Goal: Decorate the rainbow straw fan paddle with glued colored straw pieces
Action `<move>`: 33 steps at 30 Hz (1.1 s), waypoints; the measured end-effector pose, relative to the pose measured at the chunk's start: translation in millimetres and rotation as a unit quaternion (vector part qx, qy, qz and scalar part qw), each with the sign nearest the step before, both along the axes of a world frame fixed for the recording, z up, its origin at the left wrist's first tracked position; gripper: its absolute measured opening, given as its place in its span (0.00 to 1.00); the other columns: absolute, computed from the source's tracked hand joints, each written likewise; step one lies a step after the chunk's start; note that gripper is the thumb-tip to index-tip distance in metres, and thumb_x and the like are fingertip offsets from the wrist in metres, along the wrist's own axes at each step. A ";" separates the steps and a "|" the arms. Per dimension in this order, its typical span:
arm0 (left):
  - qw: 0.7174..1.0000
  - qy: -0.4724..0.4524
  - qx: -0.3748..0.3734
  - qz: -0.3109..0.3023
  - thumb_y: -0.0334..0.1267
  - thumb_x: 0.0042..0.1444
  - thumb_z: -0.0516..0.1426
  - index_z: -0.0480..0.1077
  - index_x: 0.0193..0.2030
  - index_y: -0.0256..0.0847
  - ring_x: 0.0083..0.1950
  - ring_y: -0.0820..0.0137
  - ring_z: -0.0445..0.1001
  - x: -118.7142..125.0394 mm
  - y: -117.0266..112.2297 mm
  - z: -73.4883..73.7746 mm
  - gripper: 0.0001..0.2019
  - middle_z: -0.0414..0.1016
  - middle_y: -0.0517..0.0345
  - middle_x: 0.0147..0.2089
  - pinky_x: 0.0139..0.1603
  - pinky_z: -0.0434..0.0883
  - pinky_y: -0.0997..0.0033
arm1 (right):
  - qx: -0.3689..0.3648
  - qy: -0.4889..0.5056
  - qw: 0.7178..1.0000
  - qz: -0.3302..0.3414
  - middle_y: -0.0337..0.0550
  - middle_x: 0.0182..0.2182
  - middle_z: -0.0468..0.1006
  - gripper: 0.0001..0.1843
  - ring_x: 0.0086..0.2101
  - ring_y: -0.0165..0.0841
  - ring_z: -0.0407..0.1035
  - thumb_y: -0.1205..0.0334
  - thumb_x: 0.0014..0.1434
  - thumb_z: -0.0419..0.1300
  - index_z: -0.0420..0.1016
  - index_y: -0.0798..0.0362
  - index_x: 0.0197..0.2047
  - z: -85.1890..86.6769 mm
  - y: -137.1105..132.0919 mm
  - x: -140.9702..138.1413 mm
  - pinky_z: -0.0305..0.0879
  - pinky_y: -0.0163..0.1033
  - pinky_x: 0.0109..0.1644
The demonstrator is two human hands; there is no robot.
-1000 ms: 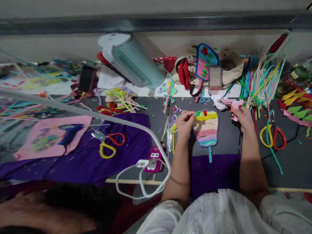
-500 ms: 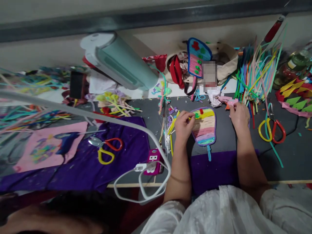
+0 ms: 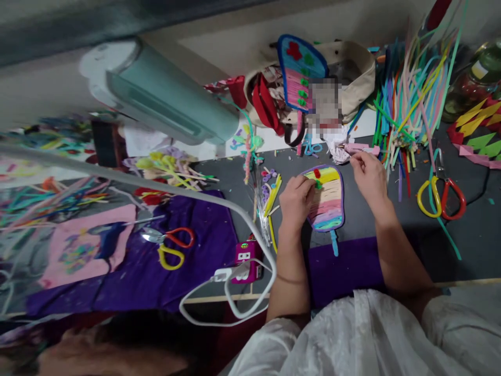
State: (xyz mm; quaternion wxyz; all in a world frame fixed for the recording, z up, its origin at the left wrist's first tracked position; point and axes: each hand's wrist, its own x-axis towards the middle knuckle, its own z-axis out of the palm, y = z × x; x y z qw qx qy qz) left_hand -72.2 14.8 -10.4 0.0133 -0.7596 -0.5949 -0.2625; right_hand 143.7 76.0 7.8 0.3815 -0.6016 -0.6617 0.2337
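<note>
A fan-shaped craft panel [image 3: 329,201] with stripes of yellow, cream, pink and blue lies on the dark table. It has a purple fuzzy rim and a blue pipe-cleaner stem. My left hand [image 3: 296,201] is at its upper left edge, pinching a small green pipe-cleaner piece [image 3: 318,184] over the yellow stripe. A red pipe-cleaner piece [image 3: 317,173] sits beside it on the panel. My right hand [image 3: 370,177], its fingers loosely curled and apart, is just below a pink glue gun [image 3: 362,149] whose tip rests on crumpled white paper [image 3: 337,148].
Scissors [image 3: 441,196] lie to the right, below a bundle of pipe cleaners [image 3: 410,104]. Behind stands a fabric basket [image 3: 362,78] with a finished blue-rimmed panel [image 3: 299,75]. On the left are a white cable [image 3: 219,201], a pink power socket [image 3: 245,256] and more scissors [image 3: 172,245].
My right hand has let go of the pink glue gun and moved left and toward the panel. My left hand keeps its pinch at the panel. The camera view has shifted.
</note>
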 end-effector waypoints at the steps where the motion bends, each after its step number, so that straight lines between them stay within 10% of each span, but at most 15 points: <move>1: 1.000 0.010 -0.001 0.003 0.35 0.69 0.53 0.77 0.41 0.42 0.40 0.65 0.70 0.6 0.2 -0.6 0.10 0.76 0.53 0.37 0.38 0.64 0.66 | -0.003 0.001 1.000 0.003 0.47 0.36 0.79 0.09 0.40 0.40 0.72 0.60 0.68 0.56 0.76 0.51 0.39 0.1 -0.2 -0.1 0.67 0.45 0.47; 33: 0.995 0.036 -0.090 -0.002 0.36 0.68 0.55 0.78 0.39 0.43 0.44 0.59 0.69 8.1 5.3 0.3 0.10 0.77 0.49 0.39 0.35 0.62 0.61 | -0.026 -0.006 0.999 0.036 0.48 0.40 0.80 0.11 0.42 0.39 0.73 0.59 0.71 0.54 0.76 0.51 0.40 5.2 -3.9 -3.4 0.66 0.44 0.48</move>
